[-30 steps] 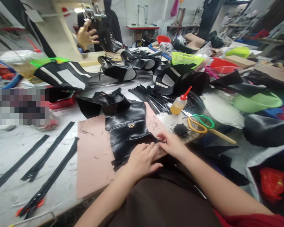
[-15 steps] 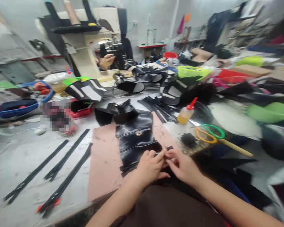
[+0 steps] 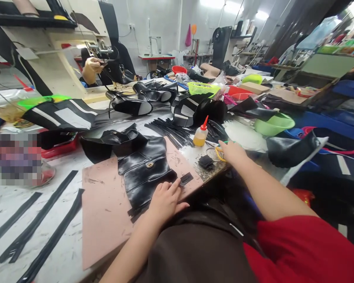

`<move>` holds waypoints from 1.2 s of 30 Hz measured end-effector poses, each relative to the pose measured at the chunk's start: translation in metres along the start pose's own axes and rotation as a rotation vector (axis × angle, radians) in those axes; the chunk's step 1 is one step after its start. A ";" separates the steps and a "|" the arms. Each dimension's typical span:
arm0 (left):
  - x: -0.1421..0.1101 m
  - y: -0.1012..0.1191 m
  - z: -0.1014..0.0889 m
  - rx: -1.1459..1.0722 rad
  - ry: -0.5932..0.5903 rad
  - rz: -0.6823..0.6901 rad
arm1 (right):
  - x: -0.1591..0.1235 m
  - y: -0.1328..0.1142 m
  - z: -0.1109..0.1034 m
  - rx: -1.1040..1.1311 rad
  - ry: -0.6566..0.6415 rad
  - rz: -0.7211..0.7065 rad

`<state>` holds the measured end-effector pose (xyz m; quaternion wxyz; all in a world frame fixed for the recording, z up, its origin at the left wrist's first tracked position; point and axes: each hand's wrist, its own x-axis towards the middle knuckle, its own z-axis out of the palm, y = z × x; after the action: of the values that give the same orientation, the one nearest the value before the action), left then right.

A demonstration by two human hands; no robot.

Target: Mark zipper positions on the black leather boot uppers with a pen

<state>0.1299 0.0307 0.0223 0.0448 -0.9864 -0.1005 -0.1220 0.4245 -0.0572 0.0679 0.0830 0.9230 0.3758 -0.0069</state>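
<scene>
Away from the black leather piece [image 3: 146, 173], which lies on the pink board [image 3: 102, 220] with the left hand [image 3: 164, 201] open and flat at the leather's near edge, the right hand [image 3: 233, 153] has moved to the scissors [image 3: 220, 155], its grip something I cannot tell from here, the bottle [image 3: 200, 137] just beyond

The pale, flecked desk [image 3: 67, 247] bears a pink board [image 3: 103, 224] at its near edge, with black leather [image 3: 144, 182] lying on it. Left of the board lie three black zips [image 3: 47, 209]; beyond, a red tray [image 3: 57, 151], loose thin strips [image 3: 168, 130] and an upright bottle [image 3: 200, 137]; to the right, dark scraps [image 3: 205, 162].
</scene>
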 end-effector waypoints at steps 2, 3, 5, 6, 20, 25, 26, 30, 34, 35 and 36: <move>0.000 0.000 0.000 -0.019 -0.005 -0.005 | -0.017 0.007 -0.004 0.010 -0.010 0.028; 0.000 0.000 0.000 -0.027 -0.006 -0.007 | -0.030 0.010 -0.004 0.069 -0.027 0.018; 0.000 -0.001 0.000 -0.045 -0.005 -0.015 | -0.063 0.012 0.003 0.323 -0.103 -0.052; 0.000 -0.001 0.000 -0.058 -0.002 -0.022 | -0.083 0.011 0.009 0.509 -0.160 -0.100; 0.000 -0.006 0.003 -0.147 0.023 -0.041 | -0.143 -0.068 0.055 1.103 -0.656 -0.280; 0.001 -0.006 0.003 -0.151 0.033 -0.047 | -0.147 -0.076 0.040 1.010 -0.599 -0.260; 0.001 -0.006 0.003 -0.151 0.037 -0.045 | -0.148 -0.076 0.037 0.979 -0.573 -0.259; 0.002 -0.006 0.004 -0.149 0.039 -0.039 | -0.149 -0.075 0.031 0.887 -0.469 -0.269; 0.002 -0.005 0.004 -0.112 0.023 -0.036 | -0.147 -0.074 0.036 0.937 -0.365 -0.352; 0.002 -0.005 0.003 -0.100 0.021 -0.036 | -0.146 -0.073 0.038 0.972 -0.369 -0.365; 0.002 -0.005 0.003 -0.090 0.020 -0.035 | -0.145 -0.072 0.038 1.015 -0.401 -0.361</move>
<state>0.1312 0.0361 0.0201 -0.0009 -0.9842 -0.1118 -0.1370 0.2727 -0.1131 0.0305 -0.3033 0.7491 0.4541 -0.3751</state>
